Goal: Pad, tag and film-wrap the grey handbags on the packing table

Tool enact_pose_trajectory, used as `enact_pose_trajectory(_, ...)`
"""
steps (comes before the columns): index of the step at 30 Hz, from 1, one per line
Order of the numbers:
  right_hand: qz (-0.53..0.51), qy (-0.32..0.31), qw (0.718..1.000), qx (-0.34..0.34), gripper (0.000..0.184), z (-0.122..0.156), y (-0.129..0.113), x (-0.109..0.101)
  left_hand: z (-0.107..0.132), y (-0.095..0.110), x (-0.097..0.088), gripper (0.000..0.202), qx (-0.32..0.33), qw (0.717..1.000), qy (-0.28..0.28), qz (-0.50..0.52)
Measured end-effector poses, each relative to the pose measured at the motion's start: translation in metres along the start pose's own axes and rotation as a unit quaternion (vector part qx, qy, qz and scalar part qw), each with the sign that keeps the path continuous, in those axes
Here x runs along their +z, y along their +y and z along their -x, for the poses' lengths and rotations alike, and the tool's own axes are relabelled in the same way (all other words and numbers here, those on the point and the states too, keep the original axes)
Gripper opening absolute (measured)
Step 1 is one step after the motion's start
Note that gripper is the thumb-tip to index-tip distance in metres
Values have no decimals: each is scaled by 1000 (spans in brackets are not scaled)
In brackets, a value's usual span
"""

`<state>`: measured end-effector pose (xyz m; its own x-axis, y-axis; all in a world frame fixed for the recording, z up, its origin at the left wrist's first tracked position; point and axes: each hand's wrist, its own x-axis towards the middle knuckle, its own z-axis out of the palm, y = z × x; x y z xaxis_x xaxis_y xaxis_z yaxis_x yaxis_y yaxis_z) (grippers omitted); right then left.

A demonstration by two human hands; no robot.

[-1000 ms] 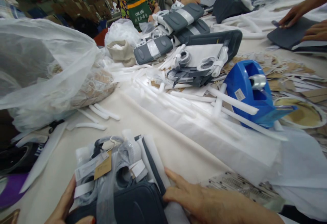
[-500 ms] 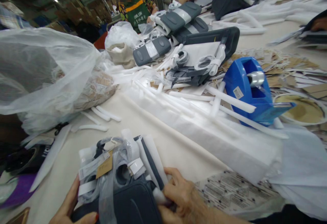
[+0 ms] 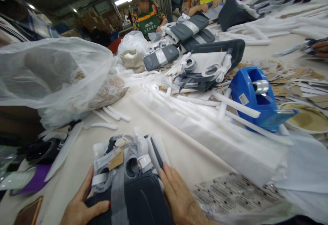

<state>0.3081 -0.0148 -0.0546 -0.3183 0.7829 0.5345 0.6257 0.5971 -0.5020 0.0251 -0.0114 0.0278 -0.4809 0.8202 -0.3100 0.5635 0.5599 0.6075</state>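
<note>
Now, right hand (image 3: 176, 190): its fingers, bent in at the side a moment ago, lie straight along the right flank of the dark bundle (image 3: 143, 197); it is flat and extended, pressing rather than clasping as far as I can see, with the thumb hidden from me.
Two-handed press: I'd judge the packed layers are being squared up and kept snug from both sides.
Left hand (image 3: 82, 201): thumb spread wide over the top, fingers down the left side, so it has a loose hold of that corner.
Dark bundle: it sits by the near edge of the counter (image 3: 179, 143), left of the middle, between the two hands; a smooth, leather-like navy panel with rounded corners and a raised curved outline.
Coiled strap (image 3: 109, 177): grey loops, with puffy white foam wrap (image 3: 99, 148) beside them and a stiff tan tag (image 3: 116, 160) on top.
Clear band (image 3: 118, 197): shiny, wrinkled film running across the panel.
Printed plastic (image 3: 225, 194): crinkled, see-through, dark lettering, on the near edge beyond the right hand.
Tape dispenser (image 3: 238, 84): glossy, hard blue, towards the right edge, smooth white foam rods (image 3: 235, 105) lying before it.
Plastic sack (image 3: 64, 67): thin, milky, billowing along the left edge.
</note>
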Motion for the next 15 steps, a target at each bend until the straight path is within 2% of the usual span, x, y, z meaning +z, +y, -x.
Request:
enact_pose_trajectory(3, -91, -45, 993, 52, 53, 0, 4, -7, 2, 5, -4, 118, 11, 1000, -5, 20)
enact_pose_trajectory(7, -199, -105, 972, 71, 46, -18, 18, -38, 10, 10, 0, 112, 41, 998, 11, 37)
enact_pose_trajectory(11, -311, -123, 932, 140, 35, -36, 25, -62, 16, 16, 19, 107, 59, 996, 12, 66)
enact_pose_trajectory(15, -362, -124, 899, 211, 36, -33, 34, -62, 10, 20, 38, 113, 75, 996, -10, 46)
